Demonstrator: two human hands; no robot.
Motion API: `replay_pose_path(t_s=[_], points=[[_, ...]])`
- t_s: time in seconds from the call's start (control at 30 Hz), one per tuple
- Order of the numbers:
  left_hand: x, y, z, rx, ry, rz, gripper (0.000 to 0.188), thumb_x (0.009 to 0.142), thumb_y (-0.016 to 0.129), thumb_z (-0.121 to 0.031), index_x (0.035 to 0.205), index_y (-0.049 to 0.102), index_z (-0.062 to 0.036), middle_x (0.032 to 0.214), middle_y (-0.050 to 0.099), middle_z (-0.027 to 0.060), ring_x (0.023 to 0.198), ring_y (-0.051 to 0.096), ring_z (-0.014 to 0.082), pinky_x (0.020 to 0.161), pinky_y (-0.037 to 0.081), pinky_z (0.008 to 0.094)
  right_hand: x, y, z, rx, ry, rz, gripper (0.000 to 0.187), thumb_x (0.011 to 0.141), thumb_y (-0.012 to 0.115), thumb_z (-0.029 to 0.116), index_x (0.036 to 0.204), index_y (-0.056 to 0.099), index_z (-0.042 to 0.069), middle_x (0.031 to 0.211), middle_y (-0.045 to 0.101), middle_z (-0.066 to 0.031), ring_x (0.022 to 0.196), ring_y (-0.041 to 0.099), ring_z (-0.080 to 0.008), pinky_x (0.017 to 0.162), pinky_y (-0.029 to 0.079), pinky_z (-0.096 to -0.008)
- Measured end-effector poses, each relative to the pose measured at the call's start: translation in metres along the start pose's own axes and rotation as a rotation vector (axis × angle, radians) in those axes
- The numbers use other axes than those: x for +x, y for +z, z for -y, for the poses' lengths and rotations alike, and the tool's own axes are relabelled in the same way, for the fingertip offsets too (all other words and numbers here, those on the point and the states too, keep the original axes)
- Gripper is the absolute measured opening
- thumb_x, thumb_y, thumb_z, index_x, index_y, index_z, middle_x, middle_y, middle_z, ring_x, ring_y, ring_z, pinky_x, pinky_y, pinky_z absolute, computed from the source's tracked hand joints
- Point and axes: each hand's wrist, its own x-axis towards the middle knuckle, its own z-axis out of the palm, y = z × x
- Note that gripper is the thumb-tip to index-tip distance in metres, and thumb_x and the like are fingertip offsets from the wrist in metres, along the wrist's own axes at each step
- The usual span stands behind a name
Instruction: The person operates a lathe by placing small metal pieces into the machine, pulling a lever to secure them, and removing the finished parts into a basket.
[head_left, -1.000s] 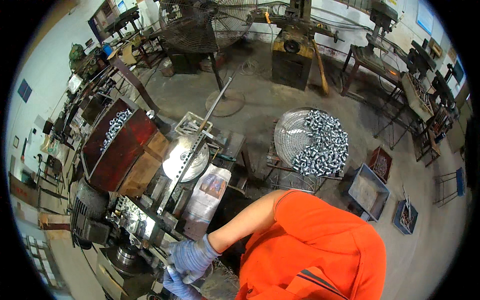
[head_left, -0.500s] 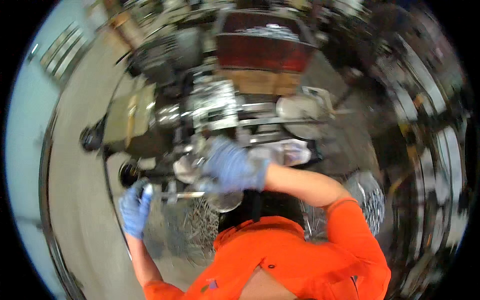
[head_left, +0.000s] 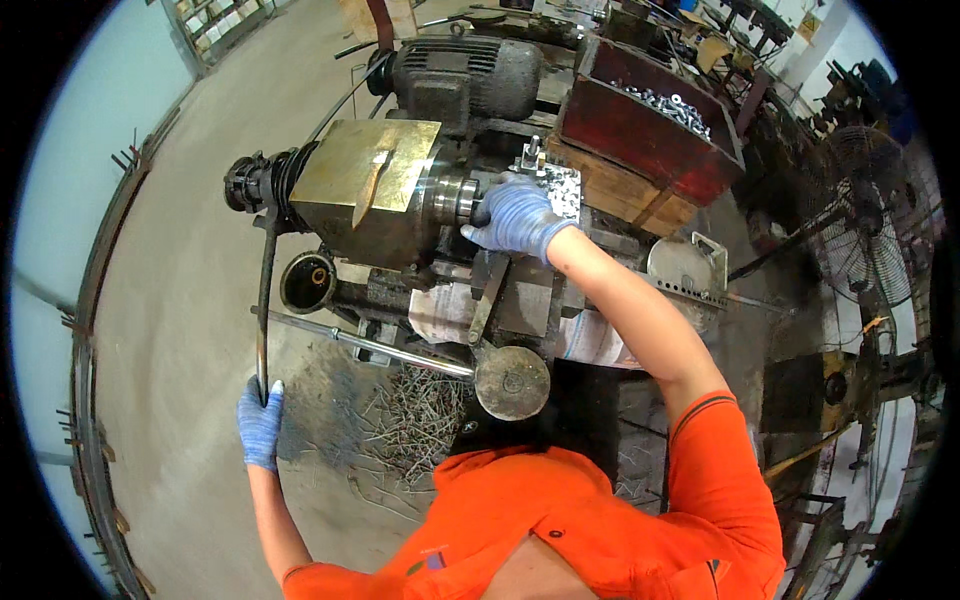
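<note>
My left hand [head_left: 260, 424], in a blue knit glove, is closed around the lower end of a long dark lever [head_left: 264, 310]. The lever runs up to the left end of a lathe-like machine [head_left: 385, 235]. My right hand [head_left: 517, 217], gloved the same way, is at the bright metal chuck [head_left: 455, 199] with its fingers curled. What lies under those fingers is hidden. Just beyond this hand is a metal block [head_left: 564, 190] strewn with shiny chips. A round grey disc [head_left: 512, 382] sits nearest my body, beside a polished bar [head_left: 400, 354].
A red bin [head_left: 640, 140] of small metal parts stands on a wooden crate [head_left: 625, 190] at the far right. Behind the machine is an electric motor [head_left: 465, 78]. Thin metal shavings [head_left: 415, 425] cover the floor near me. A caged fan [head_left: 862, 215] stands at right.
The view has turned and grown sharper, so the machine sits differently in it. My right hand has gone from the near side of the machine, above the round disc, forward to the chuck.
</note>
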Motion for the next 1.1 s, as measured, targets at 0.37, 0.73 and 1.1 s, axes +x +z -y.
replay_pose_path(t_s=[0.37, 0.73, 1.1], points=[[0.003, 0.002, 0.011, 0.370, 0.104, -0.142, 0.047, 0.079, 0.061, -0.038, 0.111, 0.056, -0.0040, 0.084, 0.064, 0.0199, 0.079, 0.062, 0.0361, 0.070, 0.047, 0.0433, 0.011, 0.002, 0.004, 0.016, -0.088, 0.054, 0.047, 0.074, 0.057, 0.053, 0.074, 0.070, 0.008, 0.076, 0.064, -0.0150, 0.078, 0.060, -0.0318, 0.081, 0.043, -0.0419], [-0.068, -0.010, 0.027, 0.557, -0.067, -0.202, 0.032, 0.079, 0.060, -0.038, 0.088, 0.057, -0.0079, 0.072, 0.062, 0.0165, 0.068, 0.061, 0.0369, 0.062, 0.047, 0.0466, 0.014, -0.003, 0.009, 0.114, -0.047, -0.019, 0.053, 0.070, 0.062, 0.054, 0.074, 0.068, 0.002, 0.072, 0.063, -0.0202, 0.071, 0.062, -0.0345, 0.070, 0.049, -0.0401], [0.098, -0.094, 0.168, 1.156, 0.313, -0.449, 0.019, 0.078, 0.054, -0.013, 0.095, 0.060, -0.0063, 0.062, 0.059, 0.0116, 0.054, 0.058, 0.0297, 0.051, 0.044, 0.0405, 0.012, -0.003, 0.015, 0.064, -0.036, 0.055, 0.055, 0.074, 0.056, 0.056, 0.073, 0.066, 0.001, 0.071, 0.063, -0.0189, 0.071, 0.060, -0.0353, 0.073, 0.047, -0.0406]])
